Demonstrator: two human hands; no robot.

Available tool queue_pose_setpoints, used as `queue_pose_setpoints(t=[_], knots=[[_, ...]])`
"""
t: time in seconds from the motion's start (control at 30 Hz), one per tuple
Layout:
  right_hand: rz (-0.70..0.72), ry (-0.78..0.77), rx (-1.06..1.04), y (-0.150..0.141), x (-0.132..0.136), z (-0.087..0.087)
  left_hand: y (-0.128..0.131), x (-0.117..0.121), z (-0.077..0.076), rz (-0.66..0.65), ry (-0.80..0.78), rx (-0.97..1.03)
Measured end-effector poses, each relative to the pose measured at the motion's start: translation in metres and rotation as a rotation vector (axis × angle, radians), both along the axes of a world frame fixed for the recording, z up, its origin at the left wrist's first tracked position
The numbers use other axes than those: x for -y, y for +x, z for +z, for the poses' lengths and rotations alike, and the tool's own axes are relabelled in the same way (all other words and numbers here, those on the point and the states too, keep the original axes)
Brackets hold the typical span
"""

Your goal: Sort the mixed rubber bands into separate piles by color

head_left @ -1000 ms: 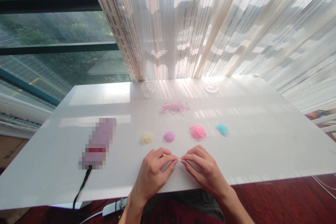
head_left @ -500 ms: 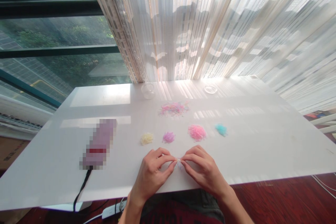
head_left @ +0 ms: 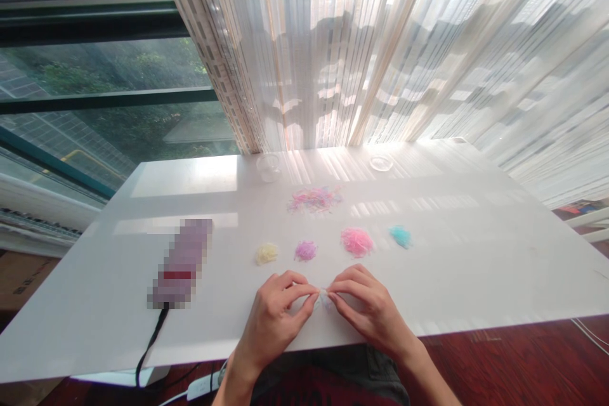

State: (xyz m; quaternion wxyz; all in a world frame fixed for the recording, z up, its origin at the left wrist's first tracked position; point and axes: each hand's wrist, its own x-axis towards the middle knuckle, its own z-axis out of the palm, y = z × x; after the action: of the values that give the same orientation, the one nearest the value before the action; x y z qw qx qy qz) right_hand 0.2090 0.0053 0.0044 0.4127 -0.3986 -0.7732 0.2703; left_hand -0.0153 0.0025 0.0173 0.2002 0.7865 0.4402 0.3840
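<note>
My left hand (head_left: 276, 314) and my right hand (head_left: 366, 307) meet near the table's front edge, fingertips pinched together on a tiny pale clump of small bands (head_left: 324, 295). Just beyond them lie sorted little piles: a yellow pile (head_left: 266, 253), a purple pile (head_left: 305, 250), a pink pile (head_left: 356, 241) and a teal pile (head_left: 400, 236). Farther back a mixed-colour heap (head_left: 314, 199) is spread out on the white table (head_left: 476, 254).
A blurred-out oblong object (head_left: 181, 263) with a black cable (head_left: 148, 346) lies at the left. A clear cup (head_left: 269, 167) and a clear lid (head_left: 381, 163) stand at the back by the sheer curtain (head_left: 380, 44). A power strip (head_left: 204, 384) lies below the table edge.
Both hands stay pinched together at the same spot. The view has tipped slightly, nothing on the table has shifted.
</note>
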Motion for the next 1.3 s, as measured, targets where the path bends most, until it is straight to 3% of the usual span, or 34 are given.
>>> queue_pose_setpoints(t=[0.13, 0.27, 0.37, 0.5, 0.83, 1.07, 1.13, 1.3], knots=[[-0.027, -0.005, -0.005, 0.000, 0.000, 0.000, -0.013, -0.005, 0.005, 0.112, 0.075, -0.011], [-0.044, -0.014, -0.002, 0.000, 0.000, 0.000, -0.039, -0.015, 0.006, 0.418, 0.195, -0.064], [-0.047, -0.017, 0.002, 0.000, 0.000, 0.001, -0.053, -0.021, 0.002, 0.603, 0.185, -0.158], [-0.044, -0.020, 0.004, 0.000, 0.000, 0.001, -0.058, -0.024, -0.004, 0.664, 0.114, -0.185], [-0.043, -0.030, 0.013, 0.000, 0.000, -0.001, -0.057, -0.024, -0.009, 0.670, 0.076, -0.212], [-0.042, -0.028, 0.035, -0.001, 0.000, -0.003, -0.050, -0.019, -0.009, 0.654, 0.205, -0.194], [-0.036, -0.029, 0.054, -0.001, 0.001, -0.002, -0.038, -0.012, -0.004, 0.592, 0.220, -0.152], [-0.041, -0.037, 0.105, -0.002, 0.001, -0.003, -0.004, 0.000, 0.001, 0.153, 0.107, -0.132]])
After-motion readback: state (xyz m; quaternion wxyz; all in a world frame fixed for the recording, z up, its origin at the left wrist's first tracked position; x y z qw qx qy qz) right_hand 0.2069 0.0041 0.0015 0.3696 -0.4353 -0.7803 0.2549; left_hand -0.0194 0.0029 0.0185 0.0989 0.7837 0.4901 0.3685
